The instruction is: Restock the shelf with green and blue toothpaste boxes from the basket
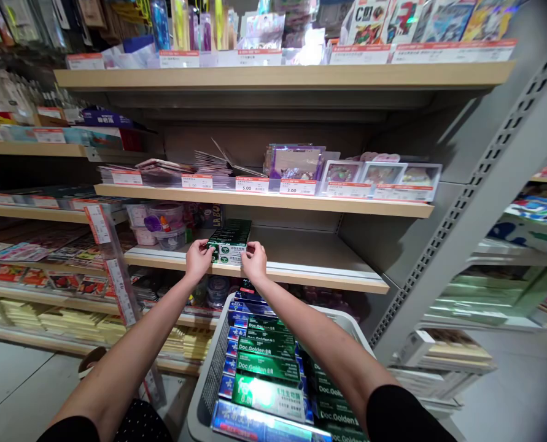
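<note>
A row of dark green toothpaste boxes (232, 229), stacked two high at the front, stands on the lower shelf. My left hand (198, 258) is closed at the left end of the front box, fingertips on its edge. At the other end my right hand (254, 261) grips the same box with thumb and fingers. Below my forearms stands a grey basket (205, 393) filled with green toothpaste boxes (267, 366) and blue boxes (255, 420). My right forearm hides part of the basket's contents.
Round plastic tubs (165, 221) stand left of the row. Above runs a shelf (264, 199) with card packs and small framed items. A slotted metal upright (457, 166) borders the right side. A strip of price tags (112, 276) hangs at left, near a foot (91, 361).
</note>
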`<act>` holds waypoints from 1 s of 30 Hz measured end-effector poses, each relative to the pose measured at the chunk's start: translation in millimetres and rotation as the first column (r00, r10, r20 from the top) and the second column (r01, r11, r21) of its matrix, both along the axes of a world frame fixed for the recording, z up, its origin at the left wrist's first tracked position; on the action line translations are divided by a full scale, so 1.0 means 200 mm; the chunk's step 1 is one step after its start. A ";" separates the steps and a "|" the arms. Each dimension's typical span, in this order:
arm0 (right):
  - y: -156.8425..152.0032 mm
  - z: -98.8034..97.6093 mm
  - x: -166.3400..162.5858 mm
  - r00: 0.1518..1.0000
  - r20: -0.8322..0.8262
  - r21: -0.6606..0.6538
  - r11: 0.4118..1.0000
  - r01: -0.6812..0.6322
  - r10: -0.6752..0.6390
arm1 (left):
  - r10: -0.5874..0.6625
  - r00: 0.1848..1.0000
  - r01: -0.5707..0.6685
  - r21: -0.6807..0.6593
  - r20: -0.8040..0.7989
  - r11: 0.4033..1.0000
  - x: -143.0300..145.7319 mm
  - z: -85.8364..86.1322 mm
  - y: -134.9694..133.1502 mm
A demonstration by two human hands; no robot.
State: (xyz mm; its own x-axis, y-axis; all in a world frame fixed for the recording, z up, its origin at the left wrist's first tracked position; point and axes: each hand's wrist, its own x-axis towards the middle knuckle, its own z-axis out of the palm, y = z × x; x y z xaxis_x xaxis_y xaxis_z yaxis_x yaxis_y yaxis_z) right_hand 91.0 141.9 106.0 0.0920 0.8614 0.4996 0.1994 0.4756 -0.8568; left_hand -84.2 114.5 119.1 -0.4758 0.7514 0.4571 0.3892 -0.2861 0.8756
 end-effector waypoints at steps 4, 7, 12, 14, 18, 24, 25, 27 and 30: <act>0.04 0.00 0.00 0.999 0.051 -0.009 1.000 0.001 -0.001 | 0.012 1.000 -0.012 -0.013 0.016 1.000 0.00 0.02 0.03; 0.06 0.00 -0.01 0.995 0.096 -0.013 0.999 0.030 -0.028 | 0.010 1.000 -0.010 -0.010 0.022 1.000 0.00 0.02 0.06; 0.11 -0.02 -0.01 0.990 0.133 -0.041 0.998 0.050 -0.044 | -0.002 0.999 0.002 -0.009 -0.035 1.000 -0.02 0.01 0.11; 0.14 -0.03 -0.01 0.992 0.120 -0.045 0.999 0.030 -0.024 | 0.017 0.997 -0.020 -0.029 -0.077 0.999 -0.03 0.01 0.12; 0.17 -0.05 -0.02 0.996 0.093 -0.026 1.000 0.012 -0.009 | 0.032 0.988 -0.041 -0.056 -0.149 0.998 -0.05 0.01 0.14; 0.16 -0.04 -0.02 0.996 0.088 -0.030 0.999 0.036 -0.033 | 0.007 0.991 -0.015 -0.058 -0.134 0.998 -0.06 -0.01 0.15; 0.16 -0.03 -0.02 0.996 0.090 -0.040 0.999 0.026 -0.023 | 0.008 0.989 -0.014 -0.045 -0.148 0.999 -0.06 -0.02 0.15; 0.14 -0.01 -0.01 0.996 0.093 -0.055 0.998 -0.006 0.011 | 0.028 0.983 -0.026 0.016 -0.179 1.000 -0.07 -0.02 0.13; 0.08 0.02 0.03 0.995 0.085 -0.066 0.997 -0.047 0.053 | 0.084 0.973 -0.055 0.139 -0.214 0.989 -0.08 -0.02 0.06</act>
